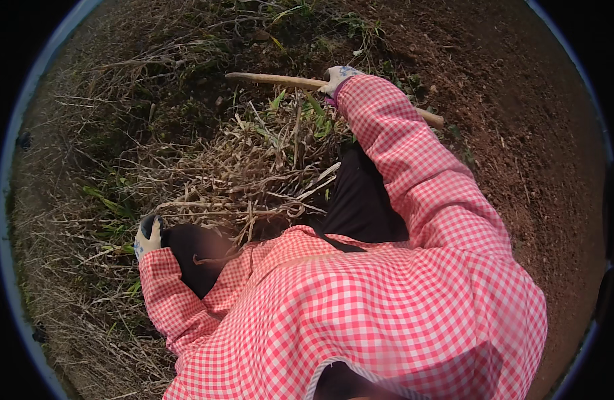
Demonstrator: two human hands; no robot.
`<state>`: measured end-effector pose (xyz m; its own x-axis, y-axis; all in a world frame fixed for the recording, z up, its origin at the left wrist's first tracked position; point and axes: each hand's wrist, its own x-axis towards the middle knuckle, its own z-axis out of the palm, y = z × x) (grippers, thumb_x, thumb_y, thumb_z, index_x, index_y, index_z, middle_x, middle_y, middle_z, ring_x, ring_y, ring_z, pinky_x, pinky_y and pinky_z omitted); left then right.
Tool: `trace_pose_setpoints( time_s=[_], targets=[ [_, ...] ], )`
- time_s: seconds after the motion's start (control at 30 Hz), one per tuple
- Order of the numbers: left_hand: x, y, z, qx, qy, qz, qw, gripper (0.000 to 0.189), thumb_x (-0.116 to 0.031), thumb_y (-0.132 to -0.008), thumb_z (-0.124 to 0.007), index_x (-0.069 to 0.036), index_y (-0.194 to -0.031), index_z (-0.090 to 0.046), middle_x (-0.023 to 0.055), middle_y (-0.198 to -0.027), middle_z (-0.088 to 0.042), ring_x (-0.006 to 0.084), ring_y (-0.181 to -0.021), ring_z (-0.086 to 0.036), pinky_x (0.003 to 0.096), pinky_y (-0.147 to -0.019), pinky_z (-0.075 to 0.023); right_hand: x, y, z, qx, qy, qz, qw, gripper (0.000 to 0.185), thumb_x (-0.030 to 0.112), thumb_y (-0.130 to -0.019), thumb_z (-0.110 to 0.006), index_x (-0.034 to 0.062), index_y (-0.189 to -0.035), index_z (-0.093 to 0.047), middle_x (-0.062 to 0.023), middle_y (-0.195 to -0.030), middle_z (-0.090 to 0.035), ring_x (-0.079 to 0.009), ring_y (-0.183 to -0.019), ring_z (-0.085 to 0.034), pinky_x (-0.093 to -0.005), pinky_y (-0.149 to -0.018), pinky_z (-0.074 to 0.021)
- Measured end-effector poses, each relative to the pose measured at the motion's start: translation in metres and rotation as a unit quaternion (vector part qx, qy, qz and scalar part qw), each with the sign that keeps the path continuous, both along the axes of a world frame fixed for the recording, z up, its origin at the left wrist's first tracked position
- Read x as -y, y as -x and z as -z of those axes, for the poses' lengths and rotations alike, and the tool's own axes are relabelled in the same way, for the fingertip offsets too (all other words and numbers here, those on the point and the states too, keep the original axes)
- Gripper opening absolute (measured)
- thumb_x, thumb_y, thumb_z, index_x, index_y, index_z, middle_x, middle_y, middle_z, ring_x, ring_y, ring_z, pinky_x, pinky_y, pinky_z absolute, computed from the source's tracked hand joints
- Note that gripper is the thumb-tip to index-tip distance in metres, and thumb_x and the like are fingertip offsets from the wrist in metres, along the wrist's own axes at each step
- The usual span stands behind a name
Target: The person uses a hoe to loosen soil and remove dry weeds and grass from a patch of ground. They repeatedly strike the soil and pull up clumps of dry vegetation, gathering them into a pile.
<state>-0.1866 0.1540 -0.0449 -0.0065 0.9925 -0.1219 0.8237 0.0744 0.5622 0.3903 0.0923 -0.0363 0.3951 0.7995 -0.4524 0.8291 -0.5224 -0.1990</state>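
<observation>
My right hand (338, 80), in a pale work glove with blue print, is closed around a wooden handle (272, 78) at the upper middle of the head view. The handle lies crosswise, its right end showing beyond my checked sleeve; no tool head can be made out. At the lower left, my left hand (149, 235), in a like glove with a dark palm, rests beside my dark-clad knee. Its fingers are bent, and whether it holds anything cannot be told. Between the hands lies a heap of dry stalks (227, 175) with some green blades.
Dry grass and weeds (77, 165) cover the ground at the left. Bare reddish-brown soil (527, 165) stretches along the right side. Small green weeds (359, 30) grow at the top, where grass meets soil.
</observation>
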Motion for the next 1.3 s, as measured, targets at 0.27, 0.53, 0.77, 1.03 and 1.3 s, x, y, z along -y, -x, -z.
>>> trace_pose_setpoints(
  time_s=[0.27, 0.53, 0.77, 1.03, 1.3],
  targets=[
    [-0.007, 0.008, 0.009, 0.024, -0.005, 0.020, 1.000, 0.042, -0.039, -0.087, -0.062, -0.008, -0.115, -0.063, 0.0082, -0.116, -0.063, 0.0238, -0.106, -0.058, 0.0360, -0.091, -0.0456, -0.007, 0.001, 0.023, 0.012, -0.003, -0.027, 1.000, 0.056, 0.052, -0.077, -0.067, 0.0040, -0.107, -0.067, -0.0126, -0.096, -0.068, -0.0268, -0.088, -0.064, -0.0390, -0.076, -0.0517],
    [-0.001, 0.003, -0.002, -0.014, 0.004, 0.025, 1.000, 0.045, -0.042, -0.086, -0.062, -0.009, -0.115, -0.063, 0.0085, -0.115, -0.063, 0.0248, -0.106, -0.058, 0.0360, -0.092, -0.0450, -0.005, -0.004, 0.013, -0.012, -0.014, 0.001, 1.000, 0.058, 0.051, -0.078, -0.066, 0.0117, -0.121, -0.060, -0.0118, -0.110, -0.065, -0.0288, -0.101, -0.061, -0.0393, -0.087, -0.0491],
    [-0.007, 0.005, 0.004, 0.008, 0.002, 0.025, 1.000, 0.039, -0.035, -0.088, -0.062, -0.008, -0.116, -0.063, 0.0068, -0.117, -0.063, 0.0213, -0.107, -0.058, 0.0337, -0.091, -0.0455, -0.005, -0.001, 0.019, -0.001, 0.028, 0.005, 1.000, 0.059, 0.051, -0.077, -0.067, 0.0087, -0.118, -0.062, -0.0138, -0.107, -0.066, -0.0290, -0.099, -0.062, -0.0399, -0.085, -0.0497],
    [-0.008, 0.008, 0.012, -0.024, -0.013, -0.061, 0.998, 0.040, -0.037, -0.089, -0.061, -0.008, -0.116, -0.062, 0.0081, -0.117, -0.063, 0.0236, -0.108, -0.058, 0.0353, -0.092, -0.0448, 0.014, 0.002, -0.014, 0.031, -0.004, -0.027, 0.999, 0.062, 0.049, -0.081, -0.065, 0.0016, -0.120, -0.057, -0.0151, -0.103, -0.066, -0.0266, -0.095, -0.063, -0.0369, -0.082, -0.0512],
    [-0.011, 0.009, 0.005, -0.031, 0.001, 0.018, 0.999, 0.043, -0.039, -0.086, -0.063, -0.007, -0.115, -0.064, 0.0084, -0.114, -0.064, 0.0216, -0.105, -0.059, 0.0330, -0.090, -0.0453, 0.046, -0.016, -0.025, 0.053, 0.015, 0.040, 0.998, 0.059, 0.046, -0.083, -0.063, 0.0020, -0.122, -0.055, -0.0145, -0.109, -0.064, -0.0272, -0.098, -0.062, -0.0387, -0.083, -0.0504]
  ],
)
